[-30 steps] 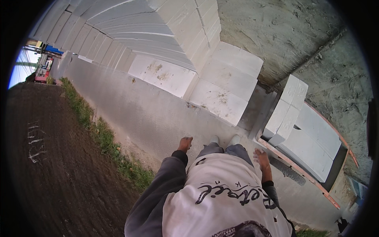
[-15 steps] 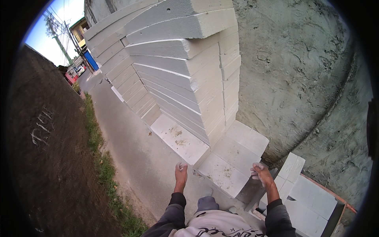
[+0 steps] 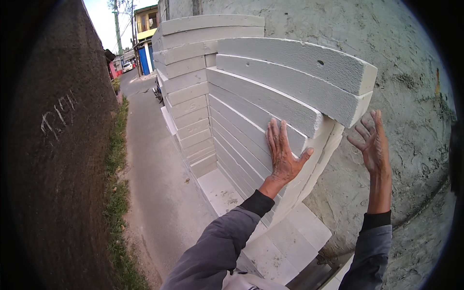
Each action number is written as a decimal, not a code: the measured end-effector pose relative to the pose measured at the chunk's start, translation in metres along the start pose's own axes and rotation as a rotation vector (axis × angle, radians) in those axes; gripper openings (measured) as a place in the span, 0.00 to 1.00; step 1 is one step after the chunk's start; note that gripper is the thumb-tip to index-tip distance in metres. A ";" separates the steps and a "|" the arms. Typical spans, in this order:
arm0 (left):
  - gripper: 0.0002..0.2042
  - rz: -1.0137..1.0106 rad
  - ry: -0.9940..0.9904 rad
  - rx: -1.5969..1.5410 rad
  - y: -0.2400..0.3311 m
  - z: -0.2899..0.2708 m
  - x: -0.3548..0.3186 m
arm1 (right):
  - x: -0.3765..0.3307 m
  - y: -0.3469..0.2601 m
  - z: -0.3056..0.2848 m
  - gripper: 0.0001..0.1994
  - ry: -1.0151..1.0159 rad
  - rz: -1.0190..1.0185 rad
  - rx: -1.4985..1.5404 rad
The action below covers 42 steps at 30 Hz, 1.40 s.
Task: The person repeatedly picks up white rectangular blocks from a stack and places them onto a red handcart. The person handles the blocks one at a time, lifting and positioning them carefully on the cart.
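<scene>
A tall stack of pale lightweight concrete blocks [image 3: 256, 121] rises in front of me. My left hand [image 3: 284, 157] is open, its fingers stretched upward over the side of the stack near its right end, and it seems to rest against the blocks there. Just right of the stack, my right hand [image 3: 373, 142] is raised and open, fingers spread, holding nothing. It is nearest to the end of the second block [image 3: 295, 82] from the top, with a gap between them. The top block [image 3: 299, 55] lies flush over that one, and both jut out past the blocks below.
A rough grey cement wall [image 3: 411, 96] stands behind the stack on the right. More blocks [image 3: 287, 246] lie low at its foot. To the left runs a narrow paved lane [image 3: 154, 193], edged by a grass strip [image 3: 116, 159] and a dark wall [image 3: 58, 169]. A white car [image 3: 127, 66] stands far off.
Both hands have risen from low in front of me, near the bottom blocks, to the upper stack. Their fingers have opened out. My view has tilted up toward the top of the stack.
</scene>
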<state>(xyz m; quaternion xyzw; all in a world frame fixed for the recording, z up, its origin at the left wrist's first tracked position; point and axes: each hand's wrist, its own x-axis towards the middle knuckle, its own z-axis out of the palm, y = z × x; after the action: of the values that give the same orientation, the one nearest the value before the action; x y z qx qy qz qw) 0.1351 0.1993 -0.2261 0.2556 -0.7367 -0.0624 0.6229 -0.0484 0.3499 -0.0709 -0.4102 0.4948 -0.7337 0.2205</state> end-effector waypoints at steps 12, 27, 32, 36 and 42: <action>0.51 0.046 0.081 -0.060 -0.017 0.005 0.000 | 0.094 -0.009 0.028 0.59 0.138 -0.206 -0.298; 0.51 0.042 0.073 -0.055 -0.014 0.001 -0.001 | 0.114 0.005 0.006 0.38 0.193 -0.240 -0.244; 0.51 0.045 0.088 -0.038 -0.020 0.010 -0.006 | 0.089 0.011 0.033 0.46 0.092 -0.139 -0.091; 0.51 0.062 0.083 -0.025 -0.023 0.007 -0.003 | 0.106 0.009 0.019 0.53 0.093 -0.100 -0.069; 0.51 0.048 0.070 -0.040 -0.018 0.007 0.002 | 0.094 -0.003 0.026 0.57 0.122 -0.189 -0.121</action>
<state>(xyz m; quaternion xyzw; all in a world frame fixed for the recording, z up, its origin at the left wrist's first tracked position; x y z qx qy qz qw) 0.1341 0.1812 -0.2336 0.2274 -0.7189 -0.0532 0.6548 -0.0802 0.2683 -0.0271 -0.4222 0.5097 -0.7436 0.0948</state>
